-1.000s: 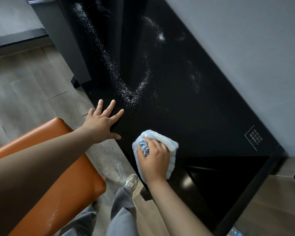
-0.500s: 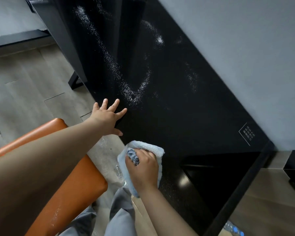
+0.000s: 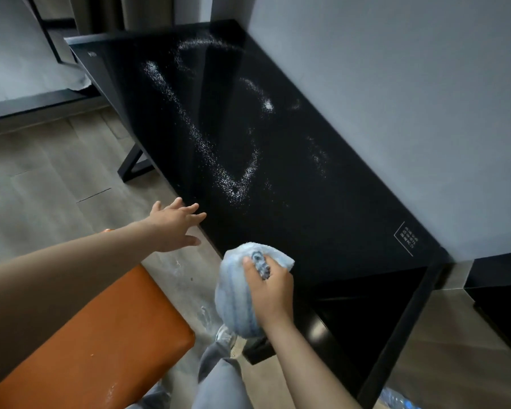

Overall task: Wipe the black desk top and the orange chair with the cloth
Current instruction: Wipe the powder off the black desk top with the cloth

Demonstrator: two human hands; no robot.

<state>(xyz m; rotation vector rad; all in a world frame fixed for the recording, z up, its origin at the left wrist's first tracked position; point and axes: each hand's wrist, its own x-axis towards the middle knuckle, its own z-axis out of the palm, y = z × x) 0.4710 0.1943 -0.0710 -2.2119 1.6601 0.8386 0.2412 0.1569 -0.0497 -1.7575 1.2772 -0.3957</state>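
The black desk top (image 3: 322, 202) runs from the lower right to the upper middle along a grey wall, with trails of white powder (image 3: 233, 181) scattered across it. My right hand (image 3: 270, 293) grips a bunched light blue cloth (image 3: 233, 302) at the desk's near front edge, part of the cloth hanging past the edge. My left hand (image 3: 176, 224) is flat with spread fingers, its fingertips at the desk's front edge. The orange chair (image 3: 101, 343) sits at the lower left, with a few white specks on its seat.
Grey wood-look floor (image 3: 56, 178) lies left of the desk, with some white powder on it near my shoe (image 3: 224, 335). A black desk leg (image 3: 133, 166) angles to the floor. The grey wall (image 3: 396, 98) borders the desk's far side.
My right hand dragged the cloth toward me to the desk's front edge, so part of it now hangs off. The view has pulled back and up, showing more of the desk.
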